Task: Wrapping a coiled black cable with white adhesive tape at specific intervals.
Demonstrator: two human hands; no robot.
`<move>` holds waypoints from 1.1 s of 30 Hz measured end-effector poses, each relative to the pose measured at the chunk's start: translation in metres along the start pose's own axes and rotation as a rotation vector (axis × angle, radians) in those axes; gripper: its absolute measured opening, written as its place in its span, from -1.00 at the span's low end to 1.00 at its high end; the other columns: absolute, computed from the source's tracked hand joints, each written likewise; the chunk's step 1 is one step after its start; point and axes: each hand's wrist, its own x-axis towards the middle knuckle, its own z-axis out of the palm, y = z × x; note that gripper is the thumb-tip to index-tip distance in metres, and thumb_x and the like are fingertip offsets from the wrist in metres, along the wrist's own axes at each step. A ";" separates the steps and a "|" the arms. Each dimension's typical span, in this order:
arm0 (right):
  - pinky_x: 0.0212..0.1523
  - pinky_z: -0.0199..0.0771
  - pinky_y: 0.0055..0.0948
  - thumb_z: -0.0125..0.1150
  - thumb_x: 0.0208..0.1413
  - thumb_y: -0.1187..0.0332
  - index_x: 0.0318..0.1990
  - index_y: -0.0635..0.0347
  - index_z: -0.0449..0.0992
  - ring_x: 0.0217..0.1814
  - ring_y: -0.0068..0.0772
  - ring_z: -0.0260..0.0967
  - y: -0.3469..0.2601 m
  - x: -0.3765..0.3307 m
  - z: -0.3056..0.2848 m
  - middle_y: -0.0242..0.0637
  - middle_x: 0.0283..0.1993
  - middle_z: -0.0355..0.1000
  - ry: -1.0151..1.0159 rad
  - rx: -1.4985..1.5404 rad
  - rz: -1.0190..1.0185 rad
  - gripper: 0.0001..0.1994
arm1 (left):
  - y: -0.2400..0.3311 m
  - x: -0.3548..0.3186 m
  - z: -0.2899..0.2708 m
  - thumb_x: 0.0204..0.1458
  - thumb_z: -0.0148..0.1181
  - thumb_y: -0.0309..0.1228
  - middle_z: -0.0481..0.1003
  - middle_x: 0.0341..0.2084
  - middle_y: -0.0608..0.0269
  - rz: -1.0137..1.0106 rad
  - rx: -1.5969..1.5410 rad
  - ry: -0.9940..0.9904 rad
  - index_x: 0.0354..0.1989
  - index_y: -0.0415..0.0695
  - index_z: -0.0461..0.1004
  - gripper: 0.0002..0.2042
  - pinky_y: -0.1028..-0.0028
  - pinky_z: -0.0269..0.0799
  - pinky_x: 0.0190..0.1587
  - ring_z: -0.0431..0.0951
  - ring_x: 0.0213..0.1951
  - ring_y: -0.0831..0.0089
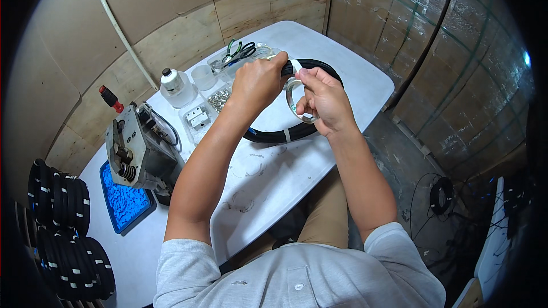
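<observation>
- Two hands meet over the white table, above a coiled black hose.
- Left hand grips the hose's top, fingers curled tight.
- Right hand pinches a roll of clear tape, its white strip wrapped onto the hose.

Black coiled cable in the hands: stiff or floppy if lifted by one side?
The black coiled cable probably holds its loop: white tape bands bind it, and the left hand grips the top. Likely springy rather than limp. The right hand holds a clear tape roll against it.
</observation>
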 end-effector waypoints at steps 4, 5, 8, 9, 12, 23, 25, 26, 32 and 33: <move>-0.62 0.37 -0.51 0.19 0.41 0.21 -0.18 0.15 0.49 -0.68 -0.54 0.38 0.021 0.003 -0.009 -0.53 -0.67 0.25 0.032 -0.077 0.015 -0.79 | 0.000 0.002 0.004 0.14 0.33 -0.20 0.63 -0.47 -0.02 0.004 0.015 -0.006 -0.21 -0.10 0.42 -0.72 -0.05 0.54 -0.33 0.65 -0.36 -0.16; -0.62 0.33 -0.49 0.20 0.40 0.18 -0.19 0.15 0.49 -0.67 -0.53 0.39 0.026 0.004 -0.011 -0.52 -0.65 0.27 0.051 -0.100 0.010 -0.77 | 0.002 0.002 0.003 0.13 0.34 -0.21 0.63 -0.47 -0.05 0.011 0.003 -0.008 -0.21 -0.09 0.44 -0.74 -0.05 0.54 -0.34 0.66 -0.36 -0.16; -0.63 0.30 -0.52 0.22 0.40 0.19 -0.20 0.17 0.49 -0.65 -0.55 0.40 0.032 0.009 -0.013 -0.50 -0.64 0.28 0.092 -0.140 0.016 -0.76 | 0.007 0.003 0.001 0.12 0.34 -0.22 0.63 -0.47 -0.08 0.011 -0.015 -0.023 -0.20 -0.08 0.46 -0.75 -0.06 0.55 -0.35 0.67 -0.36 -0.17; -0.63 0.30 -0.52 0.22 0.40 0.19 -0.20 0.17 0.49 -0.65 -0.55 0.40 0.033 0.010 -0.014 -0.50 -0.64 0.28 0.096 -0.140 0.014 -0.76 | 0.008 0.004 0.000 0.12 0.34 -0.22 0.63 -0.47 -0.08 0.002 -0.018 -0.035 -0.20 -0.08 0.46 -0.75 -0.06 0.54 -0.34 0.67 -0.35 -0.18; -0.63 0.29 -0.53 0.23 0.38 0.21 -0.20 0.20 0.49 -0.65 -0.58 0.39 0.035 0.014 -0.011 -0.48 -0.62 0.32 0.104 -0.136 0.001 -0.77 | 0.006 0.002 0.001 0.12 0.33 -0.22 0.62 -0.48 -0.09 0.027 -0.025 -0.022 -0.21 -0.08 0.46 -0.75 -0.06 0.54 -0.34 0.66 -0.35 -0.18; -0.60 0.24 -0.58 0.22 0.35 0.31 -0.31 0.25 0.50 -0.64 -0.66 0.32 0.064 0.036 0.000 -0.36 -0.54 0.47 0.239 -0.348 -0.309 -0.79 | -0.005 -0.001 0.002 0.14 0.27 -0.23 0.62 -0.48 -0.09 0.014 -0.036 0.000 -0.23 -0.07 0.47 -0.80 -0.07 0.54 -0.35 0.65 -0.37 -0.19; -0.52 0.36 -0.44 0.27 0.30 0.30 -0.36 0.28 0.52 -0.60 -0.54 0.40 0.076 0.050 0.002 -0.30 -0.57 0.49 0.292 -0.411 -0.360 -0.76 | -0.009 -0.002 0.002 0.15 0.26 -0.23 0.62 -0.49 -0.09 0.020 -0.019 0.020 -0.22 -0.07 0.47 -0.80 -0.08 0.54 -0.35 0.65 -0.38 -0.18; -0.45 0.48 -0.30 0.32 0.25 0.30 -0.42 0.30 0.53 -0.56 -0.43 0.48 0.084 0.059 0.000 -0.25 -0.60 0.51 0.354 -0.477 -0.411 -0.74 | -0.007 -0.002 0.000 0.16 0.25 -0.22 0.61 -0.50 -0.10 0.016 -0.004 0.013 -0.23 -0.06 0.47 -0.80 -0.07 0.54 -0.37 0.66 -0.39 -0.17; -0.40 0.45 -0.18 0.28 0.27 0.10 -0.26 0.20 0.66 -0.54 -0.29 0.50 0.159 0.075 -0.040 -0.23 -0.59 0.53 0.355 -0.553 -0.121 -0.68 | 0.031 -0.005 -0.005 0.07 0.34 -0.20 0.62 -0.47 -0.02 0.057 0.054 -0.042 -0.27 -0.08 0.44 -0.74 -0.02 0.52 -0.36 0.65 -0.39 -0.12; -0.40 0.45 -0.18 0.28 0.27 0.10 -0.26 0.20 0.66 -0.54 -0.29 0.50 0.147 0.058 -0.032 -0.23 -0.59 0.53 0.347 -0.553 -0.124 -0.68 | 0.027 -0.004 -0.012 0.10 0.33 -0.12 0.61 -0.47 -0.03 0.043 0.014 -0.046 -0.27 -0.09 0.45 -0.69 0.00 0.52 -0.36 0.65 -0.39 -0.13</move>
